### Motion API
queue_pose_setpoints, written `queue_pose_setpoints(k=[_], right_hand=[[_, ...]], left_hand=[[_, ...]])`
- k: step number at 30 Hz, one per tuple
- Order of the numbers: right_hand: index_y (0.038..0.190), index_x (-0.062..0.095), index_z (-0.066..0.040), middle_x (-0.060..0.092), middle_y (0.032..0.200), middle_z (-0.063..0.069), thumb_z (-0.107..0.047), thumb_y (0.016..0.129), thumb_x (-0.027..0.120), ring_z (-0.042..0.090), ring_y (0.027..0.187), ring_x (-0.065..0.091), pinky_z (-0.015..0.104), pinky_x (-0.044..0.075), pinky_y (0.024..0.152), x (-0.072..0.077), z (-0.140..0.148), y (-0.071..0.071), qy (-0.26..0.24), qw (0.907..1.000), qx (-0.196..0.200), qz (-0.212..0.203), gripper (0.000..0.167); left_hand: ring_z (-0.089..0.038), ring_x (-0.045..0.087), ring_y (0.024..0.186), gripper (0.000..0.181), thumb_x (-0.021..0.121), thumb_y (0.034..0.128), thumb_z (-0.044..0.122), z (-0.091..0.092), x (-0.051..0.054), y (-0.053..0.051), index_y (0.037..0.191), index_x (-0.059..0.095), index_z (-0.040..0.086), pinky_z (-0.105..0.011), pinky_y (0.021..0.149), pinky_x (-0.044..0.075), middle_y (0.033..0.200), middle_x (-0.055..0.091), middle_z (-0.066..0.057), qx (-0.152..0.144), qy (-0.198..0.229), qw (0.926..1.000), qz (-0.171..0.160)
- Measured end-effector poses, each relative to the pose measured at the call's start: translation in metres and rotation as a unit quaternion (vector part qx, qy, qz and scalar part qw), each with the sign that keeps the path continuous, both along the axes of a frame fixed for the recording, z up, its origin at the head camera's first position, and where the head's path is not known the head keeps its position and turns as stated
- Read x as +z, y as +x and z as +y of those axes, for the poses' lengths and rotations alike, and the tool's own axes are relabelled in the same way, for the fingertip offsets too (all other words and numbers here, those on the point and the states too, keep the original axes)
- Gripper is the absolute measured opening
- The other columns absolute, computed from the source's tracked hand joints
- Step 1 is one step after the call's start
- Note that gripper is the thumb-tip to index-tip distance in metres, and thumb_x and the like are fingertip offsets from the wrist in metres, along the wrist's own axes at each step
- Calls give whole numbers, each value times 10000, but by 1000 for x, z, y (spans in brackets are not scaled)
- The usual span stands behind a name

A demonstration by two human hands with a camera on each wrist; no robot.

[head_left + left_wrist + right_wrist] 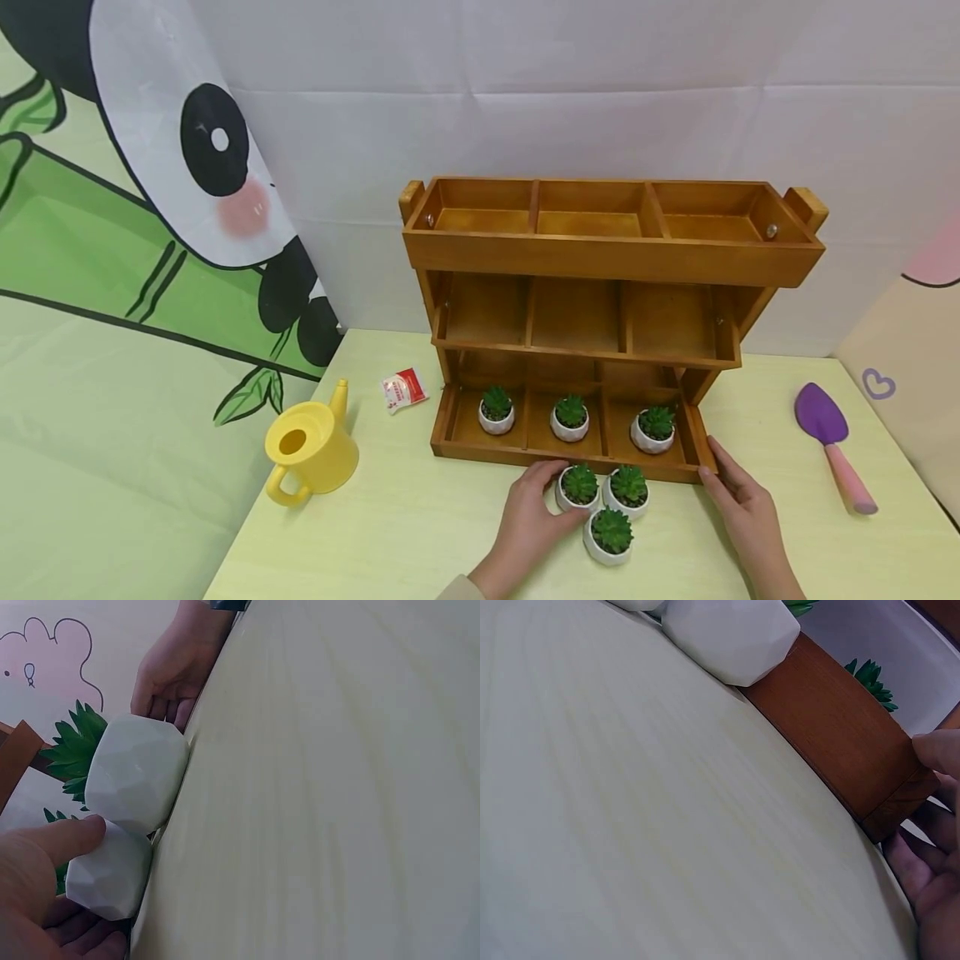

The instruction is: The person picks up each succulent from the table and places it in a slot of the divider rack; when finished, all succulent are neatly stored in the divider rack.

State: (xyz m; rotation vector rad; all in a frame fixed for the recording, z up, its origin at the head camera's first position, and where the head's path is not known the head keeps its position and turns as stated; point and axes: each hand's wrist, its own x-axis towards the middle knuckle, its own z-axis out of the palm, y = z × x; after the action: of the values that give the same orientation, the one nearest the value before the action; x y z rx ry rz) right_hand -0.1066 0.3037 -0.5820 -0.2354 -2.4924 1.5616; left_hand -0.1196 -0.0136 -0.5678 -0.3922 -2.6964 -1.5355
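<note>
Three small succulents in white faceted pots stand close together before a three-tier wooden shelf (pixel 611 258). My left hand (pixel 529 521) grips the back-left potted succulent (pixel 579 487), thumb on the near side and fingers round the far side. In the left wrist view, the thumb presses the white pot (pixel 111 874). Beside it are the back-right succulent (pixel 628 488) and the front succulent (pixel 611 533). My right hand (pixel 746 508) holds the shelf's lower right front corner. The right wrist view shows the thumb on the wooden edge (pixel 840 731), fingers beyond it.
The bottom tier holds a potted succulent in each compartment: left (pixel 496 410), middle (pixel 570 418), right (pixel 654 429). A yellow watering can (pixel 315 446) and a red-and-white packet (pixel 403 389) are to the left. A purple trowel with a pink handle (pixel 832 446) lies on the right.
</note>
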Motion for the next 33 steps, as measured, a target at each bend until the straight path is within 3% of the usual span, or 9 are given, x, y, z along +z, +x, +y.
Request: queue_pose_setpoints(k=[7,14,33], right_hand=[[1591,454,-141,441,1545,199,-320,1075,615,-203,1200,425,13,393,935,0,0,0,-27,10000,1,23,570],[1580,467,-111,451,1526,200,-301,1076,616,-207,1192,435,16,395,938,-2,0,0,34,9999,-24,131,558],[1598,446,-160,447,1544,204,-347,1074,611,-215,1189,410,4,387,920,0,0,0,39,10000,-3,-77,581]], left_hand=[[-161,624,1190,573,943,771,224,0,0,0,1288,715,129,-340,1054,510,1249,679,31,-54,324,9994,-72],[-168,621,1225,581,923,770,27,2,-1,0,1303,690,28,-209,1031,483,1273,638,-41,-259,1422,9877,-592],[-173,621,1217,570,924,789,78,-3,3,-1,1307,693,24,-227,1021,494,1271,635,-32,-359,1336,9898,-346]])
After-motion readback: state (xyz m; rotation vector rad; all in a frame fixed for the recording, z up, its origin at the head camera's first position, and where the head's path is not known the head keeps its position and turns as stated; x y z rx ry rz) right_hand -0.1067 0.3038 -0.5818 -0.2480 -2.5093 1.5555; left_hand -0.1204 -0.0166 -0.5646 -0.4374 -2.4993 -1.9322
